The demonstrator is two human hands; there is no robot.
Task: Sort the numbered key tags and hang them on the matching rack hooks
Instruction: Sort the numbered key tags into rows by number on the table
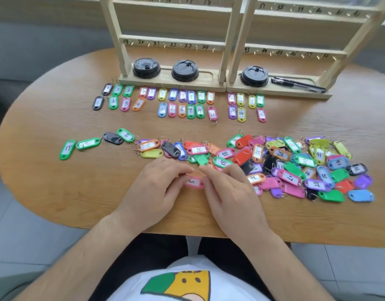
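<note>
A pink key tag marked 5 (193,182) lies on the wooden table (78,192) near the front edge. My left hand (156,187) pinches its left end and my right hand (228,192) pinches its right end. Behind my hands a loose pile of coloured key tags (285,161) spreads across the table to the right. Two sorted rows of low-numbered tags (178,101) lie in front of the racks. The left wooden rack (172,43) and the right wooden rack (296,52) stand at the back, with numbered hooks that hold nothing.
Three black cup lids (185,70) sit on the rack bases, and two black pens (298,83) lie on the right base. A few green and black tags (87,144) lie apart at the left. The table's front edge is just behind my wrists.
</note>
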